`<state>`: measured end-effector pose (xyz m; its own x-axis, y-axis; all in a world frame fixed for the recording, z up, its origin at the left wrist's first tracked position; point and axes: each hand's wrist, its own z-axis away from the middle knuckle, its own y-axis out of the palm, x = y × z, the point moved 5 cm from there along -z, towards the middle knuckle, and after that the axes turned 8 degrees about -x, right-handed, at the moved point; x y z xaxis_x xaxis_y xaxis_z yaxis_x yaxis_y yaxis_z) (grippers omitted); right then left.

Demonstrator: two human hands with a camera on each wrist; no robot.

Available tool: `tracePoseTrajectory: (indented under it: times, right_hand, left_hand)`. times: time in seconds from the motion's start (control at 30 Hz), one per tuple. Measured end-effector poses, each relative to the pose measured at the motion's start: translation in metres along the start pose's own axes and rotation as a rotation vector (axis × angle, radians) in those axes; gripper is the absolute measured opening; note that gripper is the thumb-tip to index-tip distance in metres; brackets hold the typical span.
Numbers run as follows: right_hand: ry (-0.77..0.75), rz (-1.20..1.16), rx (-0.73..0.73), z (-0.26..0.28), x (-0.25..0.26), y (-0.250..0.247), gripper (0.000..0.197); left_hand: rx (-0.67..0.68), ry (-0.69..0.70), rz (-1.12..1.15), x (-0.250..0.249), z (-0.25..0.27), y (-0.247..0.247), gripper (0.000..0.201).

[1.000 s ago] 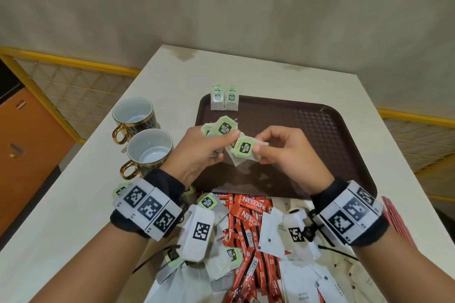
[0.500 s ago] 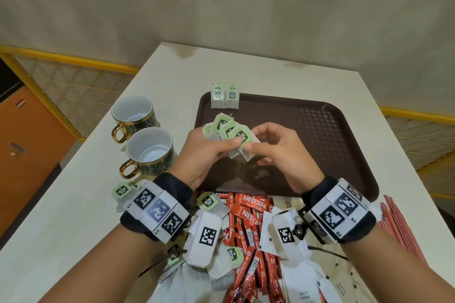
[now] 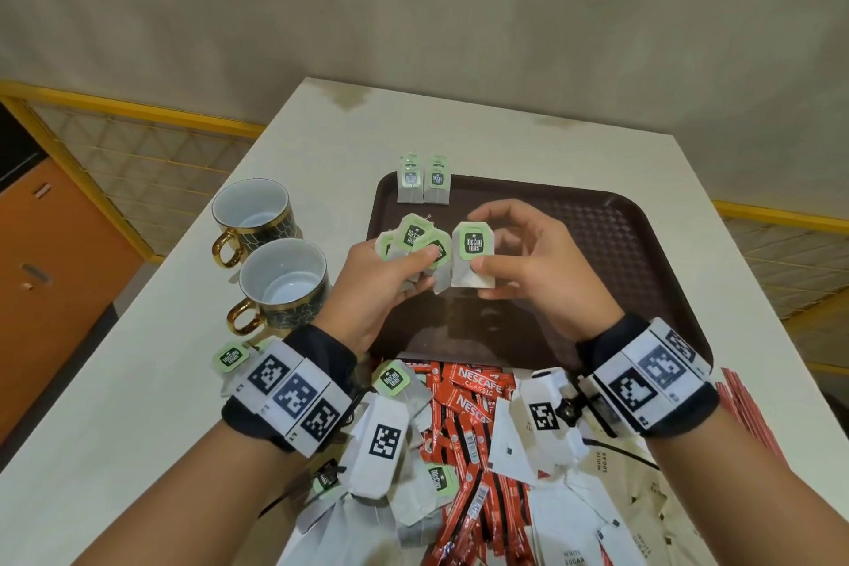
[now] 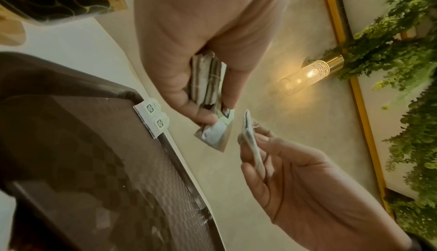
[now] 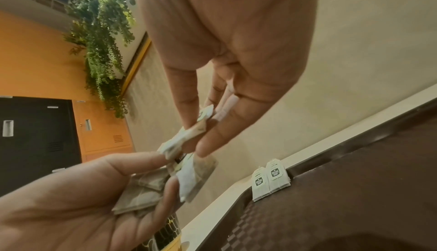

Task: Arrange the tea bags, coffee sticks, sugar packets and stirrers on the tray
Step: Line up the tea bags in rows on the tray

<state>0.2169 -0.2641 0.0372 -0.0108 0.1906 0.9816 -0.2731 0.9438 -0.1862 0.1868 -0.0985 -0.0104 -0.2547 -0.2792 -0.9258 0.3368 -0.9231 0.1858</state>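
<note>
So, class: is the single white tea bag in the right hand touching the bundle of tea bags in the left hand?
Apart: left wrist view shows wall between single tea bag and bundle.

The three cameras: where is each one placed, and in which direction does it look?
Head: worn on the head, looks forward and down at the tray; both hands show.
Left wrist: worn on that wrist, looks along the left hand, which grips a bunch of tea bags.
Right wrist: worn on that wrist, looks along the right hand, which pinches a single tea bag.
All share the two tea bag stacks at the tray's far edge.
</note>
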Motion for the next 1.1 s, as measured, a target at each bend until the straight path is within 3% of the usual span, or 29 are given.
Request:
tracePoseTrajectory:
  times: [0.4,0.57,0.7,0.8,0.97,1.03,1.1]
  right_hand:
    - [-0.127,0.057,-0.048,-0.003,0.000,0.004,0.012]
    - [-0.140,0.071,-0.094,-0.006,-0.004,0.003,0.011]
    - [-0.180,0.120,-0.059,-0.006,-0.003,0.004,0.016]
    - [-0.185,0.174,-0.028,-0.008,0.001,0.003,0.006]
    - [-0.180,0.221,-0.163,-0.014,0.011,-0.025,0.004]
    - [-0.156,0.208,-0.120,-0.012,0.015,-0.030,0.005]
    - [-0.107,0.195,0.041,-0.006,0.017,-0.021,0.006]
  left_hand:
    - [0.061,0.022,-0.015,-0.006,0.007,0.006,0.031]
    - [0.099,0.081,-0.087,-0.008,0.011,0.006,0.039]
    - [0.045,0.097,-0.139,-0.007,0.008,0.003,0.037]
    - [0.025,0.092,-0.135,-0.007,0.007,0.002,0.036]
    - [-0.005,0.031,-0.032,-0.005,0.006,-0.003,0.032]
    - [-0.008,0.017,-0.013,-0.005,0.005,-0.005,0.031]
    - [-0.002,0.011,-0.007,-0.006,0.005,-0.005,0.029]
